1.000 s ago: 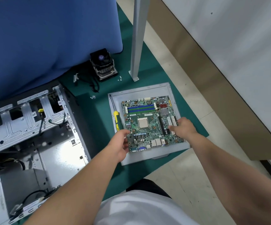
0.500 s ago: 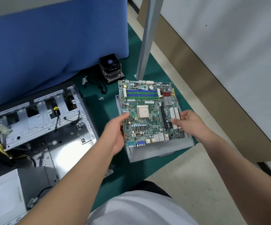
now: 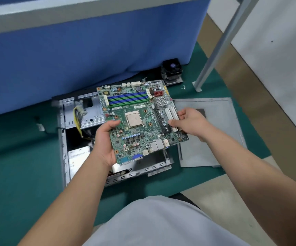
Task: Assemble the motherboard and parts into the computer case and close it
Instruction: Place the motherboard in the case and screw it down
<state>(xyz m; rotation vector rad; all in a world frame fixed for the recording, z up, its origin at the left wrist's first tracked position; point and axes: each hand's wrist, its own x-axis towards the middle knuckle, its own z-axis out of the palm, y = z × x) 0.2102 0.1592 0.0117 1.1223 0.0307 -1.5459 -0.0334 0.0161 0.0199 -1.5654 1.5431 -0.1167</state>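
Note:
A green motherboard (image 3: 140, 119) with blue and green memory slots and a bare square processor hangs in the air above the open grey computer case (image 3: 63, 148). My left hand (image 3: 104, 139) grips its left edge, thumb on top. My right hand (image 3: 189, 121) grips its right edge by the white slots. The board hides much of the case interior; a yellow cable bundle (image 3: 77, 119) and a metal drive bay show at the case's back left. The grey side panel (image 3: 212, 132) lies flat on the green mat to the right of the case.
A black cooler fan (image 3: 172, 70) stands on the mat behind the board, beside a blue cloth-covered table (image 3: 90, 50). A grey metal post (image 3: 212, 63) rises at the right, with small screws (image 3: 183, 87) near its foot. Pale floor tiles lie at the lower right.
Both hands lifted the motherboard off the grey side panel and carried it left, over the open case. The camera turned left with it.

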